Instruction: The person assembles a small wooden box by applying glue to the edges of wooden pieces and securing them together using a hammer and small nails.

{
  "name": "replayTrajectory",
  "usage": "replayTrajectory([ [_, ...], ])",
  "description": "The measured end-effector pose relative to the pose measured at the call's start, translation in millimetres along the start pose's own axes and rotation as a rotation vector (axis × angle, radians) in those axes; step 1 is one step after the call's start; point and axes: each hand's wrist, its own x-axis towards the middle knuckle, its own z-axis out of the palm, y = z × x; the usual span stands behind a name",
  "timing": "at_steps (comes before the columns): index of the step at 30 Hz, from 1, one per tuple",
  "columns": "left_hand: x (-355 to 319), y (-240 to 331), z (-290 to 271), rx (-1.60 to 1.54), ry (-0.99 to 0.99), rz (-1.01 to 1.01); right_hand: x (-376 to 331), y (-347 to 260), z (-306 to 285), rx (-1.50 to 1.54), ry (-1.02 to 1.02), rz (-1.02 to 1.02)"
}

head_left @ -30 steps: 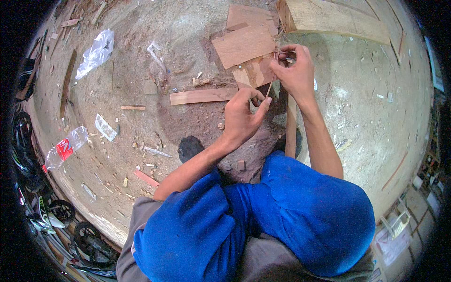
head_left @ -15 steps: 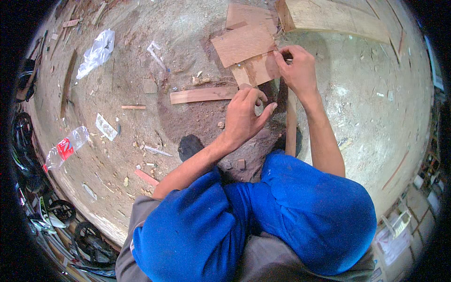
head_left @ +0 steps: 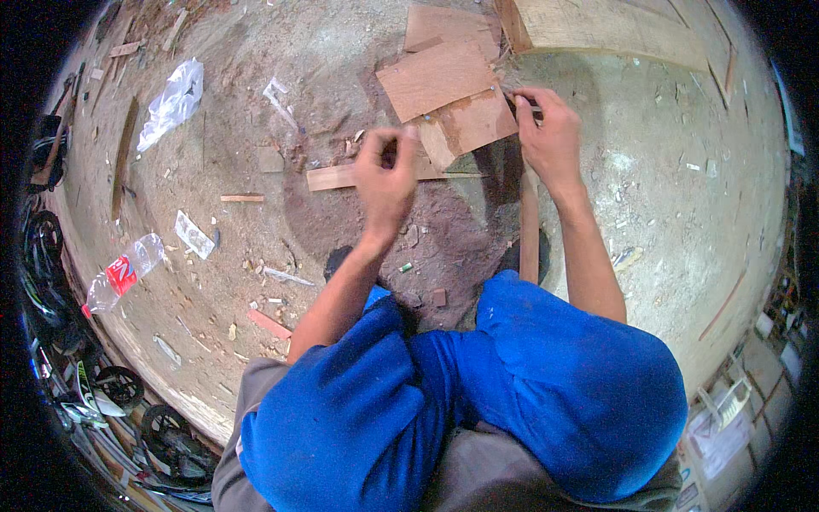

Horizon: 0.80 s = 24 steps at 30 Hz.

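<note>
My left hand (head_left: 386,179) is raised at the left edge of the plywood pieces, thumb and forefinger pinched together. Slight blur hides what they hold, if anything. A wooden strip (head_left: 333,177) lies partly behind this hand. My right hand (head_left: 550,141) pinches the right edge of the lower plywood piece (head_left: 478,124), which has a darker stain. Another plywood piece (head_left: 439,81) overlaps it from above, with small dark dots, perhaps nail heads, near its lower edge. A long batten (head_left: 529,226) runs from beneath my right hand toward my right knee.
A thick plank (head_left: 610,34) lies at the far right, beside another plywood piece (head_left: 452,26). On the dusty ground at left are a plastic bag (head_left: 173,102), a plastic bottle (head_left: 124,273) and wood scraps. A small green cylinder (head_left: 405,267) lies between my feet.
My left hand has moved left and slightly away from me, closing into a pinch. The lower plywood piece has shifted a little to the right, with my right hand at its edge.
</note>
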Motion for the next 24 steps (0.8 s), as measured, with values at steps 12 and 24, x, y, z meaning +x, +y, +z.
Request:
replayTrajectory([
  [12,37.9,-7.9,-3.5,-0.127,-0.047,-0.301,12.4,-2.8,-0.7,0.008,-0.038,-0.061],
  [24,42.0,-22.7,1.5,0.101,0.016,0.099,-5.0,-22.4,-0.6,-0.278,-0.227,-0.243],
])
